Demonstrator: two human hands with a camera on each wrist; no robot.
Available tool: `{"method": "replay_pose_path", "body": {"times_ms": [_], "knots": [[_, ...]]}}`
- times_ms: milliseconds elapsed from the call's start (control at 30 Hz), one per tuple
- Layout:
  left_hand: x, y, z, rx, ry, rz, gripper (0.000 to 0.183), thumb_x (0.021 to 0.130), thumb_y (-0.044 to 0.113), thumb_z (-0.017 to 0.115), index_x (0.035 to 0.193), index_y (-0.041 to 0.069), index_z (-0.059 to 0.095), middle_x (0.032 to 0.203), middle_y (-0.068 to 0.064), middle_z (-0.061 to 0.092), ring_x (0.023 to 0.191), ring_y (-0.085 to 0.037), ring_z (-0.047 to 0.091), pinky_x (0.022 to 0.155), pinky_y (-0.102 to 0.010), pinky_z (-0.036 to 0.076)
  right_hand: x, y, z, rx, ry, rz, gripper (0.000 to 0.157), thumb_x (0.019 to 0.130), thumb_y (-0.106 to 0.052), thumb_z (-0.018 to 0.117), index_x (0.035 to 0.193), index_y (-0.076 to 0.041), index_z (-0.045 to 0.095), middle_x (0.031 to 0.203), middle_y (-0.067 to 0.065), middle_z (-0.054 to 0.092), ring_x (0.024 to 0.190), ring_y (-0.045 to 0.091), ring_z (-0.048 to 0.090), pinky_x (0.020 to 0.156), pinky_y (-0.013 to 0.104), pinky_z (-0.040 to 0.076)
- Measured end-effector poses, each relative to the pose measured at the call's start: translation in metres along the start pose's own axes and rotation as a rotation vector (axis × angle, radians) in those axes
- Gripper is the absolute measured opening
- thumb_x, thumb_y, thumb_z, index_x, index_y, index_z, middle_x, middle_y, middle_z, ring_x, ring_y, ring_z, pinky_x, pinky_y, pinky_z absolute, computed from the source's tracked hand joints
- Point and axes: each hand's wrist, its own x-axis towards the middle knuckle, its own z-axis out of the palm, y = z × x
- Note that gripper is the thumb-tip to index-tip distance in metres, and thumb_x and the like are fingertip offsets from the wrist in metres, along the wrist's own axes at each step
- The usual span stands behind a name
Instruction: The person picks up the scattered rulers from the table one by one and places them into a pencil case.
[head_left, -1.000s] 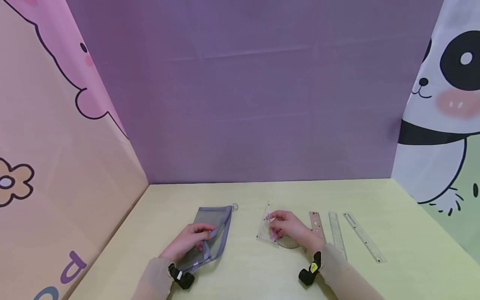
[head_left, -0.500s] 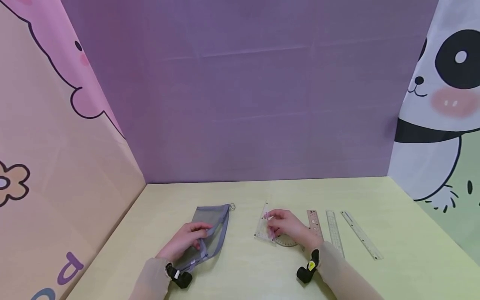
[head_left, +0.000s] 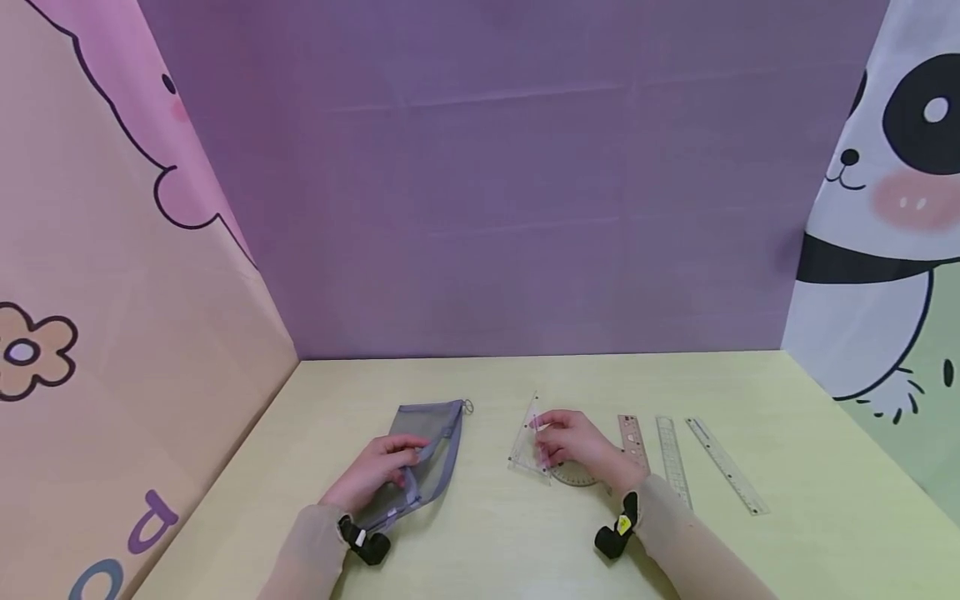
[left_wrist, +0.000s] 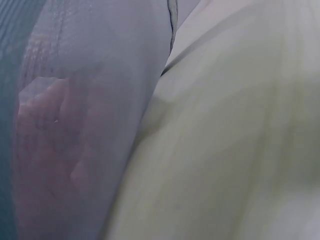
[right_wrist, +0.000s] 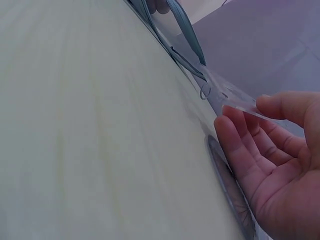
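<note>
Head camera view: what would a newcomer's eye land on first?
Probably the big panda on the right wall, beside the purple backdrop. Next, left of the table's middle, the left hand holds a mesh pouch. Nearer the middle, the right hand pinches a clear triangle ruler, with straight rulers farther right.

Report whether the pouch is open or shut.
The pouch is open: in the right wrist view, its two edges stand apart.
</note>
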Motion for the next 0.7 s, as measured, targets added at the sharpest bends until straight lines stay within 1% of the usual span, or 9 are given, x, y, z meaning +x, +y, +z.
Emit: {"method": "replay_pose_path", "body": {"times_ms": [100,267,467,700], "knots": [[0.000,0.000,0.000,-0.006,-0.003,0.003,0.036,0.093,0.009,0.058,0.125,-0.007,0.060,0.108,-0.006,0.061,0.081,-0.017,0.052,0.061,-0.027,0.050,0.001,-0.002,0.002,0.003,0.017,0.016,0.033,0.090,-0.004,0.059,0.116,0.013,0.053,0.079,0.011,0.062,0.065,0.017,0.061,0.063,0.035,0.056],[0.000,0.002,0.001,-0.022,0.002,-0.005,0.036,0.092,0.009,0.060,0.125,-0.007,0.060,0.108,-0.006,0.062,0.084,-0.017,0.052,0.062,-0.027,0.050,0.005,-0.004,0.007,0.007,0.023,0.029,0.028,0.091,-0.005,0.059,0.113,0.012,0.055,0.081,0.010,0.063,0.066,0.016,0.061,0.063,0.034,0.056],[0.003,-0.001,0.000,-0.027,-0.005,0.002,0.036,0.091,0.010,0.060,0.124,-0.006,0.061,0.111,-0.007,0.062,0.086,-0.016,0.052,0.064,-0.026,0.050,0.010,-0.003,0.012,0.036,-0.008,0.041,0.025,0.093,-0.008,0.059,0.109,0.011,0.058,0.083,0.009,0.063,0.066,0.015,0.060,0.061,0.031,0.055],[0.004,-0.005,-0.002,-0.047,-0.008,0.008,0.036,0.092,0.011,0.060,0.124,-0.005,0.061,0.113,-0.007,0.061,0.088,-0.017,0.051,0.065,-0.026,0.050,0.017,0.001,0.014,0.087,-0.054,0.064,0.026,0.094,-0.012,0.060,0.110,0.009,0.059,0.085,0.009,0.064,0.067,0.015,0.061,0.062,0.031,0.055]]}}
